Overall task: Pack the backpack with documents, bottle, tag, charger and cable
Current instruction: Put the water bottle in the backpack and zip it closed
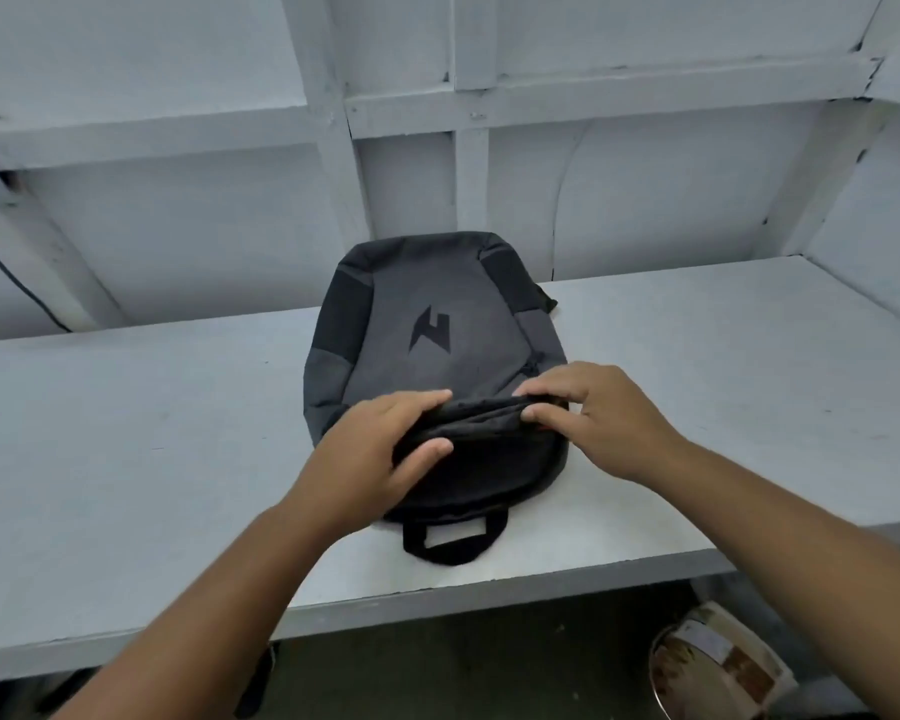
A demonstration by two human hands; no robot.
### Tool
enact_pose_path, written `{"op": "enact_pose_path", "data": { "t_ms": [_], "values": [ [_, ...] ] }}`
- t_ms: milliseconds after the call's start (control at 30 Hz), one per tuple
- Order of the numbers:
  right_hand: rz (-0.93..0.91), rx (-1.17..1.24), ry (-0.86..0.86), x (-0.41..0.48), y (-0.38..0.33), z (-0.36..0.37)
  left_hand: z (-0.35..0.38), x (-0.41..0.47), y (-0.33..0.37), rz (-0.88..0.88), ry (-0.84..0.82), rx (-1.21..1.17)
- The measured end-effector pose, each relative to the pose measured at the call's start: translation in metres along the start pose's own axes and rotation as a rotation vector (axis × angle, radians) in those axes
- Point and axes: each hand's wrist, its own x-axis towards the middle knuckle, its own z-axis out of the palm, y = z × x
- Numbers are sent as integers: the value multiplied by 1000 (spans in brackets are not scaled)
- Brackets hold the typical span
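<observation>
backpack (437, 304) flat on surface (126, 433), against wall | left hand (380, 449), right hand (598, 423) both pinching its near edge | stained can (718, 662) under surface

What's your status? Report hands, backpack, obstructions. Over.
Both busy: left hand and right hand grip backpack at its near edge. Backpack flat on table, logo up, handle toward me. Items to pack not in view.

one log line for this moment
left hand: grips backpack top edge | right hand: pinches same edge | backpack: flat on table
</observation>
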Motion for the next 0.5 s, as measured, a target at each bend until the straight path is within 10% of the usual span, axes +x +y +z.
{"op": "enact_pose_path", "data": {
  "t_ms": [500],
  "values": [
    [45, -180, -69, -50, 22, 51, 59, -43, -15, -98, -87, -97]
  ]
}}
